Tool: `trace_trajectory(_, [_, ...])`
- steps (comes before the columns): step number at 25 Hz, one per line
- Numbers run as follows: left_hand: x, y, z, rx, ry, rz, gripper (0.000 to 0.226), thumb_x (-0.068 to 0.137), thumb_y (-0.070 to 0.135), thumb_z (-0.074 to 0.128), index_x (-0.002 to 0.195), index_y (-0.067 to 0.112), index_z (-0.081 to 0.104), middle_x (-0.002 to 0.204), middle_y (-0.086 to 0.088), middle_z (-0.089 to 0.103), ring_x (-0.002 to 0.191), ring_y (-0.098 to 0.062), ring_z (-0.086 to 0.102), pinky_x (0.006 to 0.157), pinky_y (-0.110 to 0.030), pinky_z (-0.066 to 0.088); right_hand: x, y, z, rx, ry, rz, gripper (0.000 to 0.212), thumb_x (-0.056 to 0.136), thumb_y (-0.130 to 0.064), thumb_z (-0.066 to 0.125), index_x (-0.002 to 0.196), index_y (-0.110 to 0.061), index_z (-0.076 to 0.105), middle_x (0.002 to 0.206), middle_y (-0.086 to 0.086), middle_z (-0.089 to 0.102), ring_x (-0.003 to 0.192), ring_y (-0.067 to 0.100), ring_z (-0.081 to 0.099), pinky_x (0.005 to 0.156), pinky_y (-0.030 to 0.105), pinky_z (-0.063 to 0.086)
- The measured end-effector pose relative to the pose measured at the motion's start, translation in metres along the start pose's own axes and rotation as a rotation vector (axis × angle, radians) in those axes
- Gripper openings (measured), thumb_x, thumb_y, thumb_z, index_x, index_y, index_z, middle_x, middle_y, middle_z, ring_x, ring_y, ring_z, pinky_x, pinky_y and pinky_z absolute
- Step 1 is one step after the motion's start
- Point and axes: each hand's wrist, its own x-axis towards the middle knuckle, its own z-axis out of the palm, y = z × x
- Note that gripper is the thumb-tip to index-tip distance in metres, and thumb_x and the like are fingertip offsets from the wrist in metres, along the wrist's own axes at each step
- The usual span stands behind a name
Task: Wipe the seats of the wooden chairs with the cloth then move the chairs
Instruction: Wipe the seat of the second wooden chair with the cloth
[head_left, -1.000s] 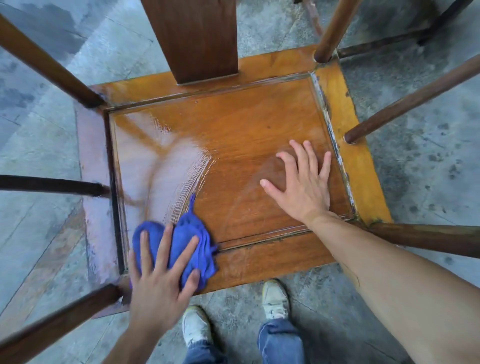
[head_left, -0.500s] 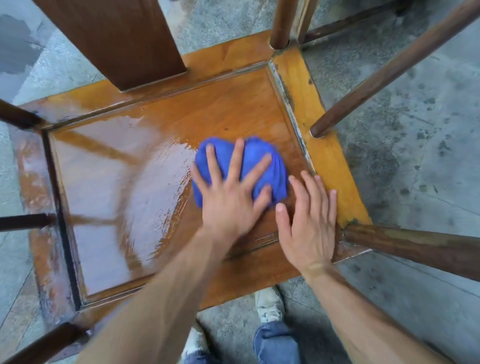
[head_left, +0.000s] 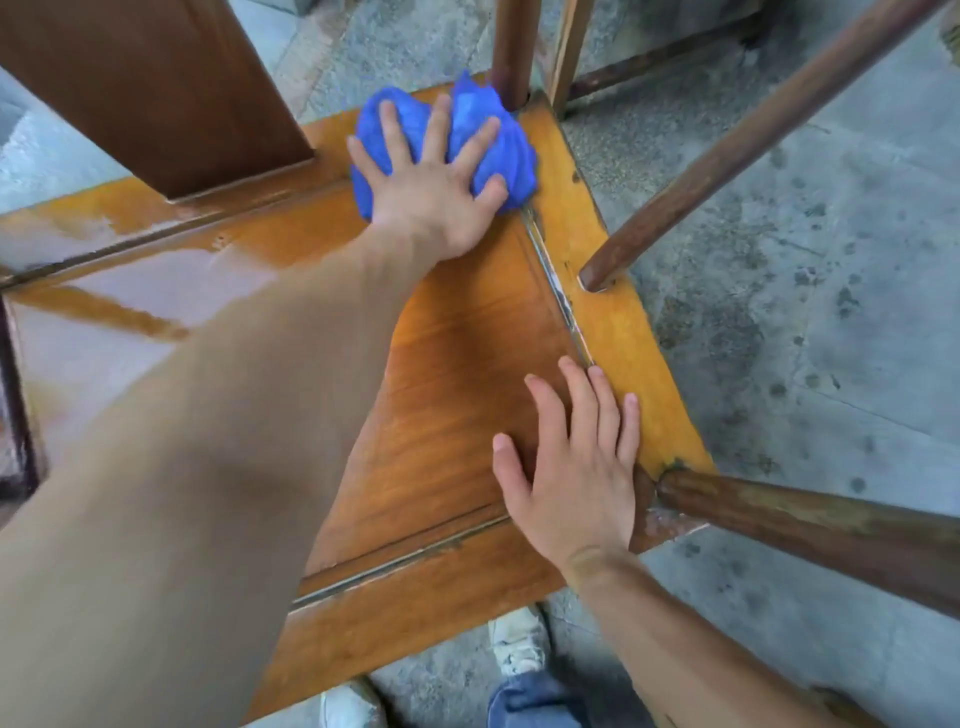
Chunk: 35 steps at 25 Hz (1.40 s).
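The orange-brown wooden chair seat (head_left: 457, 374) fills the middle of the head view, its left half wet and shiny. A crumpled blue cloth (head_left: 498, 150) lies at the seat's far right corner, beside a round post. My left hand (head_left: 436, 187) presses flat on the cloth with fingers spread, the arm stretched across the seat. My right hand (head_left: 576, 467) rests flat on the seat's near right part, fingers straight, close to the right rail.
A broad dark back slat (head_left: 150, 88) rises at the far left. Round armrest rods (head_left: 753, 140) and a thick rod (head_left: 810, 530) stick out on the right. Grey concrete floor (head_left: 810, 338) surrounds the chair. My shoes (head_left: 519, 644) stand at the seat's near edge.
My left hand has slid the cloth from the seat's near left corner, across the middle, to the far right corner. My right hand has stayed flat on the near right part.
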Motion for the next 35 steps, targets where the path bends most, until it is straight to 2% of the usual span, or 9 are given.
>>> trace_trajectory(5, [-0.168, -0.018, 0.045, 0.019, 0.031, 0.346, 0.064, 0.089, 0.062, 0.028, 0.152, 0.052, 0.022, 0.168, 0.006, 0.011, 0.152, -0.044, -0.002, 0.116, -0.070, 0.003, -0.005, 0.003, 0.000, 0.085, 0.100, 0.003, 0.058, 0.093, -0.047, 0.043, 0.141, -0.015, 0.045, 0.151, 0.010, 0.044, 0.144, 0.033, 0.034, 0.119, 0.057, 0.020])
trace_trajectory(8, [-0.284, -0.090, 0.071, 0.018, 0.049, 0.330, 0.063, 0.091, 0.061, 0.039, 0.151, 0.048, 0.029, 0.167, 0.004, 0.017, 0.152, -0.043, 0.006, 0.115, -0.068, 0.014, -0.006, 0.003, -0.001, 0.047, 0.060, -0.006, 0.057, 0.093, -0.049, 0.040, 0.139, -0.016, 0.047, 0.153, 0.012, 0.040, 0.145, 0.035, 0.031, 0.119, 0.060, 0.017])
trace_trajectory(12, [-0.368, -0.175, 0.081, -0.092, 0.052, -0.295, 0.068, 0.088, 0.062, 0.040, 0.153, 0.045, 0.029, 0.166, -0.004, 0.020, 0.151, -0.046, 0.006, 0.115, -0.070, 0.018, -0.007, -0.006, -0.002, 0.001, 0.002, -0.006, 0.061, 0.093, -0.052, 0.034, 0.140, -0.015, 0.045, 0.155, 0.015, 0.032, 0.147, 0.037, 0.024, 0.119, 0.062, 0.012])
trace_trajectory(16, [-0.298, -0.179, 0.060, -0.301, 0.054, -0.831, 0.068, 0.092, 0.061, 0.026, 0.156, 0.043, 0.012, 0.168, -0.007, 0.002, 0.149, -0.051, -0.008, 0.117, -0.069, 0.002, -0.007, -0.008, -0.003, 0.001, -0.021, -0.010, 0.061, 0.092, -0.051, 0.035, 0.141, -0.015, 0.043, 0.155, 0.014, 0.030, 0.148, 0.036, 0.021, 0.120, 0.061, 0.010])
trace_trajectory(19, [-0.218, -0.186, 0.044, -0.321, 0.114, -1.020, 0.068, 0.096, 0.060, 0.027, 0.158, 0.037, 0.010, 0.168, -0.012, -0.004, 0.146, -0.057, -0.012, 0.114, -0.071, -0.008, -0.008, -0.010, -0.003, -0.012, -0.021, -0.014, 0.061, 0.091, -0.050, 0.038, 0.141, -0.016, 0.044, 0.155, 0.014, 0.031, 0.148, 0.036, 0.023, 0.120, 0.061, 0.010])
trace_trajectory(24, [-0.096, -0.172, 0.018, -0.269, 0.194, -0.953, 0.070, 0.094, 0.056, 0.025, 0.159, 0.030, 0.014, 0.168, -0.012, 0.004, 0.149, -0.052, -0.008, 0.115, -0.071, -0.006, -0.004, -0.005, -0.002, -0.038, -0.006, -0.028, 0.057, 0.090, -0.048, 0.046, 0.138, -0.018, 0.048, 0.154, 0.016, 0.037, 0.146, 0.038, 0.029, 0.119, 0.062, 0.014])
trace_trajectory(28, [-0.059, -0.085, 0.016, -0.249, 0.232, -0.871, 0.081, 0.087, 0.051, 0.023, 0.158, 0.014, 0.018, 0.165, -0.021, 0.010, 0.150, -0.051, -0.001, 0.116, -0.070, 0.000, -0.005, -0.004, -0.002, -0.046, -0.037, -0.019, 0.058, 0.087, -0.050, 0.049, 0.137, -0.022, 0.051, 0.155, 0.014, 0.038, 0.146, 0.037, 0.030, 0.118, 0.063, 0.017])
trace_trajectory(32, [-0.025, 0.024, 0.013, -0.161, 0.146, -0.434, 0.076, 0.090, 0.050, 0.023, 0.159, 0.021, 0.014, 0.167, -0.014, 0.008, 0.152, -0.045, -0.002, 0.118, -0.067, -0.002, -0.004, -0.003, -0.003, -0.020, -0.042, -0.006, 0.059, 0.085, -0.051, 0.049, 0.136, -0.023, 0.051, 0.155, 0.012, 0.038, 0.147, 0.036, 0.030, 0.118, 0.063, 0.019])
trace_trajectory(35, [-0.006, 0.045, 0.010, -0.062, 0.078, -0.057, 0.066, 0.097, 0.047, 0.023, 0.159, 0.030, 0.009, 0.169, -0.002, 0.002, 0.153, -0.037, -0.008, 0.119, -0.063, -0.005, -0.002, -0.003, -0.003, -0.001, -0.037, -0.018, 0.061, 0.085, -0.052, 0.048, 0.139, -0.023, 0.044, 0.155, 0.012, 0.038, 0.147, 0.036, 0.030, 0.117, 0.064, 0.020])
